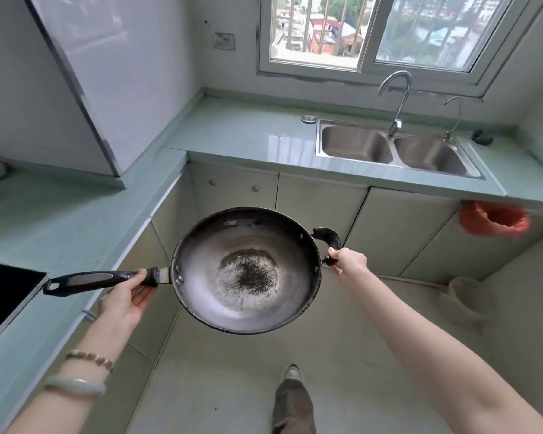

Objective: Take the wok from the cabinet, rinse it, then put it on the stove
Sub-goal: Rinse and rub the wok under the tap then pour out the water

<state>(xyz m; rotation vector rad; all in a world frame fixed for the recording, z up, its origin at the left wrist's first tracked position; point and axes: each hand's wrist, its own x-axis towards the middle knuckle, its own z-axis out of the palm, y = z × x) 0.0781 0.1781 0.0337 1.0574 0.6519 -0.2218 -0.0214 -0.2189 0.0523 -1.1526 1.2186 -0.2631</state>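
A dark, worn wok (248, 270) with a scorched patch in its middle hangs level in the air over the floor, in front of the lower cabinets (320, 202). My left hand (126, 300) grips its long black handle from below, close to the bowl. My right hand (347, 260) grips the small loop handle on the opposite side. The double steel sink (392, 148) with its tall faucet (395, 98) lies ahead to the right under the window. The black stove top (3, 296) sits in the counter at the left edge.
A pale green counter (232, 130) runs along the left wall and under the window. An orange bag (492, 219) hangs from the counter edge at right. A pale bucket (467, 299) stands on the floor at right. A white hood panel (85, 73) juts out at upper left.
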